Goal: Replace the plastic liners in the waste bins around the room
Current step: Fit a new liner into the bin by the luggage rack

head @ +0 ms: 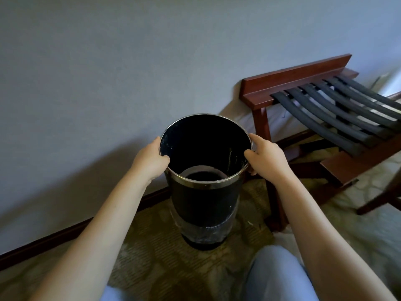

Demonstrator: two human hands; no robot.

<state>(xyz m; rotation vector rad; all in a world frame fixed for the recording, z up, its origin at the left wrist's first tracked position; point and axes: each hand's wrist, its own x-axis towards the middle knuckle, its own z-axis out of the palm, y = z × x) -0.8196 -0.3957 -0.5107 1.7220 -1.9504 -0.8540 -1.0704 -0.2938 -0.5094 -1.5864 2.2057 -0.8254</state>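
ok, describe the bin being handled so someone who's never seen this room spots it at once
Near the pale wall, on the patterned carpet left of the wooden luggage rack with black straps, is the bin. It is a black cylinder with a shiny metal rim, held at the top by the left hand and right hand; clear plastic bunched round its lower part marks it out.

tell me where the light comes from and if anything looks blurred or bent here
Head view: a soft shadow lies on the wall left of the bin, so light likely comes from the right; the bin's inside is near black; the baseboard and luggage rack slant steeply, likely wide-lens distortion; the far right edge looks soft.
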